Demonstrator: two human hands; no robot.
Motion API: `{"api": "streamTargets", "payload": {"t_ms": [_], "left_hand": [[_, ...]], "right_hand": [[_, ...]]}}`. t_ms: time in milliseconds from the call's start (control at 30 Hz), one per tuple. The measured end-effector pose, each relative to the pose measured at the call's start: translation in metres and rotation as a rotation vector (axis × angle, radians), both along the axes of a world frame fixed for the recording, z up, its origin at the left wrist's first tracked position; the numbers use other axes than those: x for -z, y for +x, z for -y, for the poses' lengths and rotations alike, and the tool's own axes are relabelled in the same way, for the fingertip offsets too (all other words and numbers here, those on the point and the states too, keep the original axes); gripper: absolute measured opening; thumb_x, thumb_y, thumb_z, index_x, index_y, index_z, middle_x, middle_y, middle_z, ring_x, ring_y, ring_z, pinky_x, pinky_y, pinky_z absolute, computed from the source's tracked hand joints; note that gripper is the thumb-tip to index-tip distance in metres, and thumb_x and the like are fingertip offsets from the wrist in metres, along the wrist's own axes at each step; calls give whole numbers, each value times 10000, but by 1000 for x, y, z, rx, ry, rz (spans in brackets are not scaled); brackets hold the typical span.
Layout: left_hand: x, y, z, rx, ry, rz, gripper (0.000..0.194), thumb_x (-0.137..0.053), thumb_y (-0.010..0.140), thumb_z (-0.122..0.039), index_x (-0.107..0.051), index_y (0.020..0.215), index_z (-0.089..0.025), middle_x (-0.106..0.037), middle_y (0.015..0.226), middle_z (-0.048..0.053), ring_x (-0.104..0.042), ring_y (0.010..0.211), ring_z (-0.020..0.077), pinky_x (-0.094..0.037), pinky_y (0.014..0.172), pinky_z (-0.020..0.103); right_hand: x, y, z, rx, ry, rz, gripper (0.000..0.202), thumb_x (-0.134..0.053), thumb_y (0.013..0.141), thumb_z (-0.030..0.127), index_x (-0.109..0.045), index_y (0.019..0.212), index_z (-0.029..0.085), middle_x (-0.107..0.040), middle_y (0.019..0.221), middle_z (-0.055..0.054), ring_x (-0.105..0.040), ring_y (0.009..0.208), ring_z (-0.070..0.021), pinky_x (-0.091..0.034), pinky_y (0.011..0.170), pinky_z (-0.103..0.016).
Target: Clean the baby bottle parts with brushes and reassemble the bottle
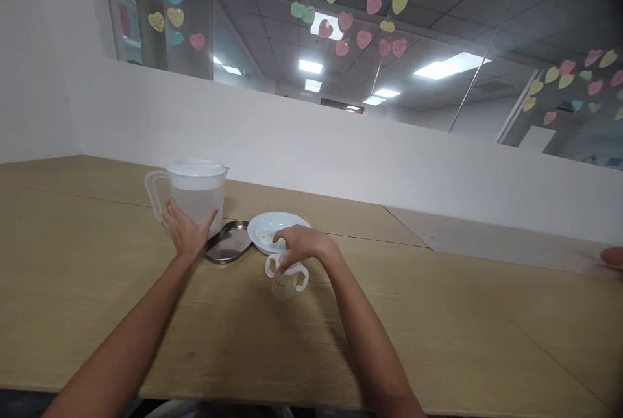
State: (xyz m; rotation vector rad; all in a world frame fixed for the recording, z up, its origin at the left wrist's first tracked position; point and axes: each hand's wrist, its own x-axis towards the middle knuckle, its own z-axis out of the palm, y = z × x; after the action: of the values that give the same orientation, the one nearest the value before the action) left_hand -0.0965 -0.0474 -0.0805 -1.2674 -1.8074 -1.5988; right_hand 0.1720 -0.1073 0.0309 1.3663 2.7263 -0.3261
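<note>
A translucent white plastic pitcher (197,194) with a lid and a side handle stands upright at the left. My left hand (185,226) clasps its lower body from the near side, thumb to the right and fingers by the handle. To the right is a small clear two-handled cup (283,285) with red marking, upright on the table. From above, my right hand (299,246) grips the cup's rim, its fingers partly hiding the top. Behind the cup lies a white plate (275,218), with a small clear item (265,238) on it that I cannot make out.
A shallow metal tray (228,243) lies between the pitcher and the plate. The wooden table (462,340) runs back to a white wall (302,139) below windows with heart-shaped sticky notes. A blurred reddish object (612,256) shows at the far right edge.
</note>
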Motion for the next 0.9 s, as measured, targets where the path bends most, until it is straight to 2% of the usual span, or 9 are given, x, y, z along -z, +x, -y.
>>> {"api": "streamTargets", "payload": {"t_ms": [100,233,367,467,533,633,733,833,900], "left_hand": [[-7,-3,8,-90,70,48,805,-547,775,-542,-245,1364,-85,-307,1374,243,-302,1264,385,-260,1017,533],[-10,-23,9,-193,156,143,702,-516,821,-459,-275,1339,-50,-323,1366,217,-305,1249,337,-244,1019,487],[-5,-47,-4,-125,120,269,580,-422,866,-340,-288,1316,0,-410,1303,213,-379,1189,293,-278,1005,441],[-1,-57,-13,-64,66,299,527,-391,860,-315,-341,1283,-3,-461,1262,215,-443,1140,300,-329,964,457],[1,-62,-16,-20,20,320,498,-381,860,-352,-384,1258,-53,-498,1246,187,-468,1127,324,-358,926,482],[3,-70,-17,50,-81,409,546,-318,862,-465,-362,1281,-118,-527,1251,136,-508,1098,332,-387,866,489],[6,-81,-19,67,-173,459,660,-264,817,-587,-374,1266,-116,-543,1238,155,-539,1062,333,-410,789,487],[10,-89,-23,41,-269,340,758,-165,778,-652,-421,1220,-92,-583,1151,228,-581,991,343,-421,696,487],[12,-91,-25,83,-309,188,788,-88,779,-639,-401,1239,-81,-613,1078,246,-614,923,324,-421,662,479]], "right_hand": [[-1,-1,0,-27,11,40,715,-760,585,306,-520,1252,211,-603,1150,-84,-583,975,-229,-435,725,-265],[-2,-2,3,-41,20,59,706,-748,601,280,-510,1262,211,-593,1167,-89,-581,990,-231,-439,718,-262],[-1,-5,3,-32,38,80,683,-726,634,256,-499,1275,187,-562,1221,-113,-560,1042,-240,-433,760,-273],[0,-4,1,-48,44,64,689,-725,633,262,-495,1278,177,-571,1211,-112,-544,1068,-243,-427,786,-275],[0,-2,0,-39,43,25,697,-729,629,301,-498,1276,182,-588,1182,-102,-556,1043,-237,-429,776,-271],[-1,4,0,-19,43,-65,678,-715,642,360,-508,1266,189,-603,1148,-98,-580,971,-226,-431,754,-277],[-6,11,2,1,38,-123,651,-696,667,367,-513,1262,177,-608,1127,-109,-586,919,-217,-431,746,-287],[-13,22,3,26,44,-161,643,-689,679,381,-513,1259,167,-617,1091,-111,-584,901,-211,-433,745,-288],[-18,32,3,41,63,-200,620,-679,692,385,-519,1249,163,-627,1056,-104,-586,890,-201,-435,747,-285]]}}
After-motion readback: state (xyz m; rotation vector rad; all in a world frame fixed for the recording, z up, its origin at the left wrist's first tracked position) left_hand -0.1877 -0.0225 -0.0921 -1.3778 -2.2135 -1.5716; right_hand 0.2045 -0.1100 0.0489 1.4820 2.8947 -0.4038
